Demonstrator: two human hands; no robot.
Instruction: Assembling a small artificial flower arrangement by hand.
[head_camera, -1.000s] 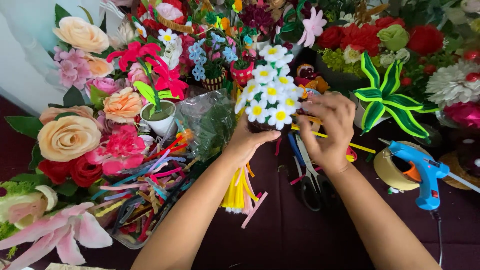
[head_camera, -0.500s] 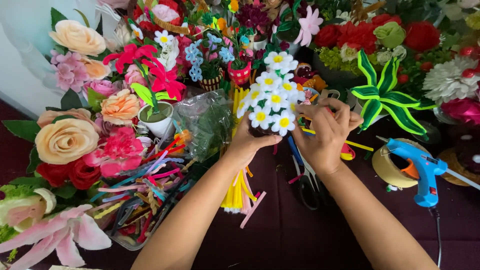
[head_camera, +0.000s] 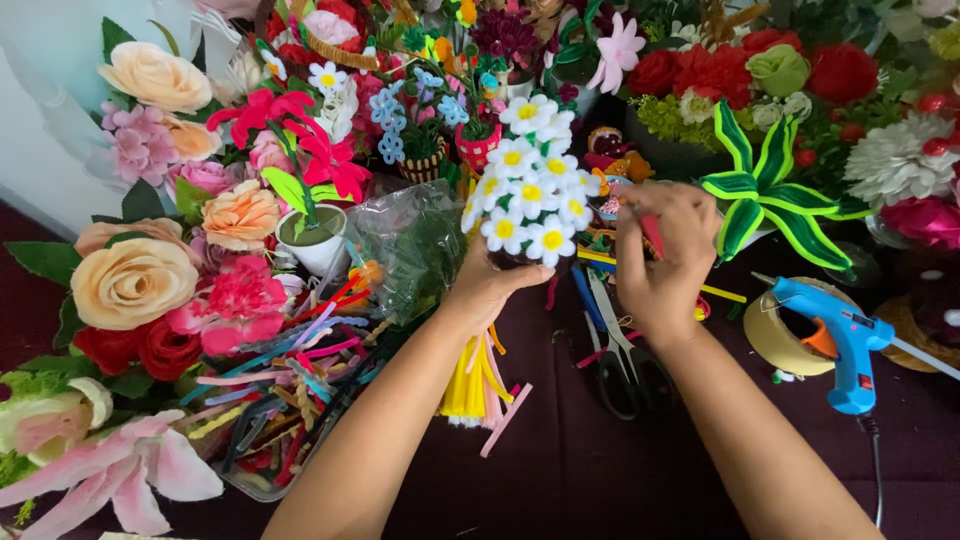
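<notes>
Above dark table: left hand (head_camera: 487, 290) grasping daisy bouquet (head_camera: 530, 195); right hand (head_camera: 662, 262) pinching red stem (head_camera: 652, 236).

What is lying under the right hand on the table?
Under the right hand lie scissors with dark handles on the dark tablecloth, beside loose yellow pipe cleaners. The hand covers the scissors' blade tips and whatever else lies directly beneath it.
</notes>
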